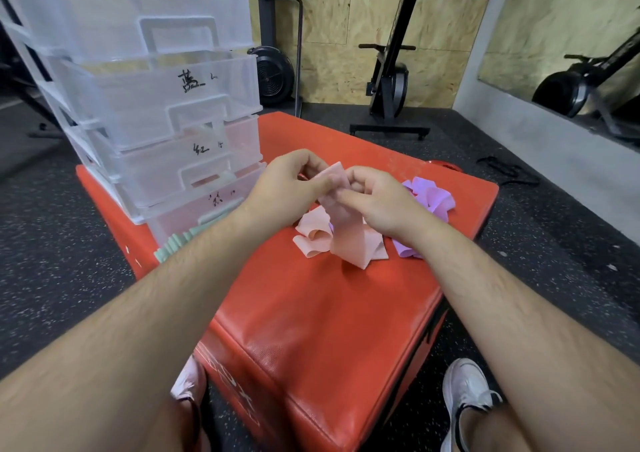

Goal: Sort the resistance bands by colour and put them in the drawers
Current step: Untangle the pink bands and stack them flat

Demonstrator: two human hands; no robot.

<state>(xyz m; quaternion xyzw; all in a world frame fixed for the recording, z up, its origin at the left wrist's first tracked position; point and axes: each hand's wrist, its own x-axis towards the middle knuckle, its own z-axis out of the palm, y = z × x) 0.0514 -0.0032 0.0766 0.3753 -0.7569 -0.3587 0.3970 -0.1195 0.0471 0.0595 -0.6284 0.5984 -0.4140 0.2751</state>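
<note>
My left hand [291, 184] and my right hand [377, 198] both pinch the top of one pink resistance band [346, 233], which hangs down to the red padded box [311, 313]. More pink bands [311, 236] lie curled under it. Purple bands [429, 195] lie to the right, partly behind my right wrist. Mint green bands [173, 243] stick out beside the lowest drawer. The clear plastic drawer unit [156, 105] stands on the box's left, its drawers pulled partly out and labelled by hand.
The box sits on dark speckled rubber floor [52, 243]. Exercise machines [391, 80] stand by the wooden back wall. A black strap [505, 171] lies on the floor at right. My white shoe [464, 392] is beside the box's near corner.
</note>
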